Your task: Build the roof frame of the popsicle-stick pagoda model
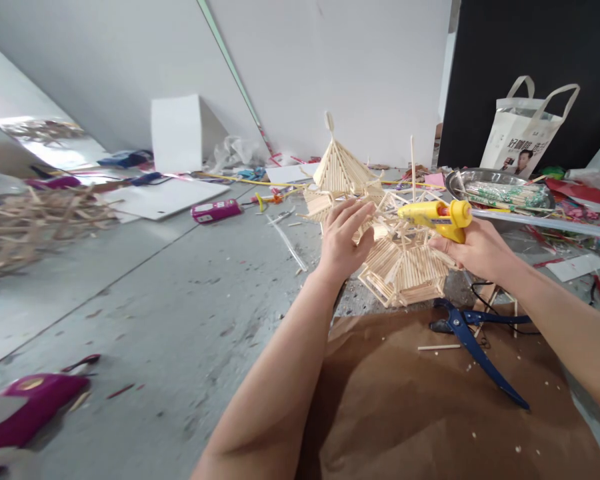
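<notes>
A pagoda model (343, 170) built from thin pale wooden sticks stands in the middle, with a pointed roof and a wide, slatted lower roof (405, 270). My left hand (344, 233) is curved around its near left side, fingers bent against the sticks; the exact contact is hidden. In my right hand (480, 250) is a yellow hot glue gun (433, 217), its nozzle pointing left at the sticks between the roofs. A long clear glue stick (545, 223) runs out rightward behind the gun. One thin stick (413, 167) rises upright from the model.
Blue-handled pliers (473, 340) and a loose stick (439, 347) lie on brown paper (405, 413). Magenta tools (217, 211) lie leftward, near a stick pile (45, 223). Behind at right are a metal tray (500, 183) with packaged sticks and a white bag (523, 133).
</notes>
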A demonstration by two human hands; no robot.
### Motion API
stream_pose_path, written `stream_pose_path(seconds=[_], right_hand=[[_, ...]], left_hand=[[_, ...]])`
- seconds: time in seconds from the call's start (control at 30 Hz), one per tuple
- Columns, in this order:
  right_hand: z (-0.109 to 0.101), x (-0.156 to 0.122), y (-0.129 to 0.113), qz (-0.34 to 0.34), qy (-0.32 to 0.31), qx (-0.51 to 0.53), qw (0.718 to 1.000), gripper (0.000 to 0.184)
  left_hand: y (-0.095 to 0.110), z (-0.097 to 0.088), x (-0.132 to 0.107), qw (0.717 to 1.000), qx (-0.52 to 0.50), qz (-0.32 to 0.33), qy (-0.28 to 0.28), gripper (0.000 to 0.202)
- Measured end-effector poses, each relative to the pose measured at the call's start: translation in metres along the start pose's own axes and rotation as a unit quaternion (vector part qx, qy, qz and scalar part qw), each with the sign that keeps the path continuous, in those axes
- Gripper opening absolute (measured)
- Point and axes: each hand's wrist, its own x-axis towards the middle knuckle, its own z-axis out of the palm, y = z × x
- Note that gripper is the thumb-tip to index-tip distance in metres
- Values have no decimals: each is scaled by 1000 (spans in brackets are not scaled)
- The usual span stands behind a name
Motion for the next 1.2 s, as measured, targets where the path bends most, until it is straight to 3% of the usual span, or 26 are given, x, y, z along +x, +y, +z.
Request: stream_pose_path(seconds=[0.23, 0.6, 0.97, 1.2], right_hand=[[-1, -1, 3, -9, 7, 1, 1000, 28], [-1, -3, 2, 26, -11, 17, 999, 29], [0, 1, 7, 21, 2, 6, 1000, 34], [0, -16, 21, 75, 11, 119, 990, 28]], left_hand=[[3, 0, 7, 999, 40, 5, 33, 13], [4, 2, 9, 997, 69, -8, 40, 11], [2, 3, 8, 998, 40, -31, 31, 11], [3, 4, 8, 994, 93, 1, 62, 11]])
